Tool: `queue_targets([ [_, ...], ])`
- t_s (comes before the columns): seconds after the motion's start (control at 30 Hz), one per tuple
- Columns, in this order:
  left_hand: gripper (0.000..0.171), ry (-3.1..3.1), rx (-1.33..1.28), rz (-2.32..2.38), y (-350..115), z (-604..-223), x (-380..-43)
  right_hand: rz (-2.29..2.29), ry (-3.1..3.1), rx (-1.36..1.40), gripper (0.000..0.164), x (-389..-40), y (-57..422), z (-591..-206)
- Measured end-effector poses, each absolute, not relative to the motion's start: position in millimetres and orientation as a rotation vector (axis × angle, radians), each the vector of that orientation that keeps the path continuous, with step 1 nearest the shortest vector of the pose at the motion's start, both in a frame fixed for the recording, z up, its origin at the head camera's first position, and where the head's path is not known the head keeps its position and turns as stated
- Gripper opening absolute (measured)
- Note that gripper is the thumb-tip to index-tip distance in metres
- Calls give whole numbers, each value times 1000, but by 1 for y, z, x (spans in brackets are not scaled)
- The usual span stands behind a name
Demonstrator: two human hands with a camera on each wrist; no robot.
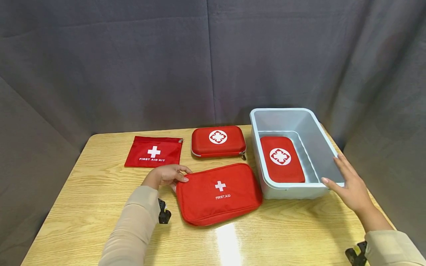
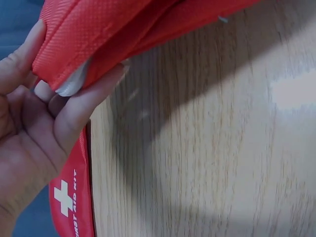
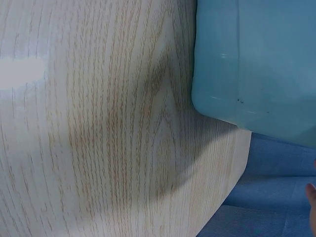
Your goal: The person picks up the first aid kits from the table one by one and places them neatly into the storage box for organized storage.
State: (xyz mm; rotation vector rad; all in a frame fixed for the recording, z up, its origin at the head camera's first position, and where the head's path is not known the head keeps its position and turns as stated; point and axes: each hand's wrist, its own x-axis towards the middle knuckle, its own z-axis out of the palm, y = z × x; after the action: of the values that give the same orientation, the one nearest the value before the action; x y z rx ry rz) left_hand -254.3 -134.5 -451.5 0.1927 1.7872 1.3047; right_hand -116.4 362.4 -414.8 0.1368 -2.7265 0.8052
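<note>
My left hand [image 1: 169, 175] pinches the left end of a large red fabric first aid bag [image 1: 206, 192], thumb on top and fingers beneath. In the left wrist view the held corner of the bag [image 2: 94, 39] is raised above the table. My right hand [image 1: 351, 186] is spread, its extended fingers at the near right corner of a grey plastic bin [image 1: 293, 185]. Inside that bin, at its left side, lies a red first aid case [image 1: 283, 171] with a round white cross emblem. The right wrist view shows mostly the bin's outer wall [image 3: 256, 74].
Behind the bag sits another red hard-shell first aid case [image 1: 203, 142] with a zipper. A flat red first aid kit pouch [image 1: 136, 153] lies to the left. The wooden table [image 1: 83, 207] is bounded by grey curtains [image 1: 149, 74] at back and sides.
</note>
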Motion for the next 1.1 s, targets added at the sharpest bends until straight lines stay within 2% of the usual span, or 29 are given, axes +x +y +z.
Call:
queue_targets([
  [0.23,34,1791,215,1355,-142,-450,-254,807,-2718,142,69,-116,363,-415],
  [1.1,41,1808,233,1662,-164,-453,-249,825,-2702,164,70,-118,365,-417],
])
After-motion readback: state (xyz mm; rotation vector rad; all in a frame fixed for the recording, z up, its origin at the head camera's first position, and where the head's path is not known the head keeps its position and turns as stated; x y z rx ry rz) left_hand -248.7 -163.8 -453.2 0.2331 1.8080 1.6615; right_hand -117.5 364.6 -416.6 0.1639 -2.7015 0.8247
